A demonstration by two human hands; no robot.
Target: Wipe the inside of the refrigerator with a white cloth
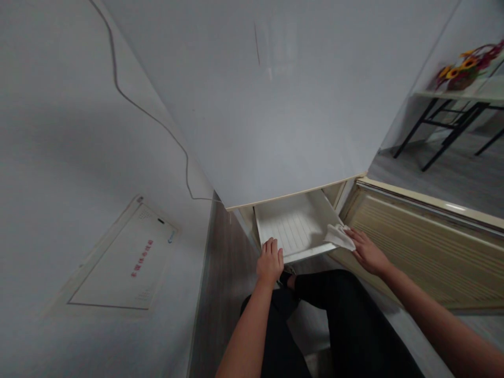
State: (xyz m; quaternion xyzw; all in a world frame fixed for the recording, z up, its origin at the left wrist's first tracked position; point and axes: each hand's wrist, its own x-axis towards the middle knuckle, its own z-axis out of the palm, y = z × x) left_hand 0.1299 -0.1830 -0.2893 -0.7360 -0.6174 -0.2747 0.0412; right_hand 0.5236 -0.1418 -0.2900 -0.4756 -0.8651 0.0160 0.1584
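Observation:
A shallow white drawer (293, 223) with a ribbed bottom is pulled partway out of the lower compartment of a refrigerator. My left hand (270, 262) grips the drawer's front edge near its left corner, fingers hooked over the rim. At the right front corner, my right hand (367, 251) holds a white cloth (339, 236) against the rim. Part of the cloth hangs over the drawer's edge, and the fingertips are partly hidden by it. Nothing else shows inside the drawer.
The refrigerator's ribbed lower door (417, 241) stands open on the right. Its tall glossy upper door (283, 105) is closed above the drawer. A cable (151, 116) runs down the left wall, past a white wall panel (126, 257). Sunflowers (460, 71) stand on a table (444, 95) behind.

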